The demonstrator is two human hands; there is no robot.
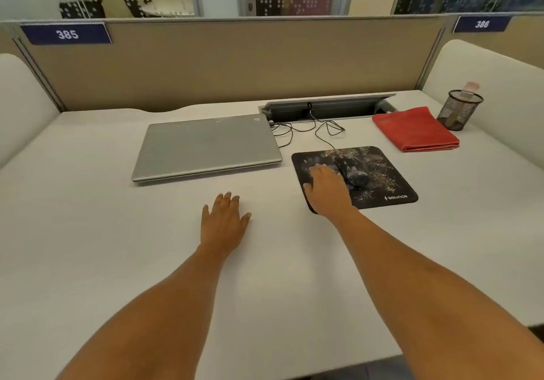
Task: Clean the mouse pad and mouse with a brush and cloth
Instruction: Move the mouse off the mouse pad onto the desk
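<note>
A black mouse pad (388,173) speckled with crumbs and dust lies on the white desk right of centre. On it sits a dusty black wired mouse (354,172). My right hand (325,188) lies over the pad's left half, fingers stretched out, just left of the mouse. Flat on the bare desk, my left hand (225,220) rests open and holds nothing. A folded red cloth (415,129) lies at the back right. A brush handle (471,88) sticks out of a black mesh cup (457,110) beside the cloth.
A shut grey laptop (206,147) lies left of the pad. The mouse cable (321,132) loops back into an open cable tray (326,108). A beige partition stands behind the desk (88,203), with white side panels at both ends.
</note>
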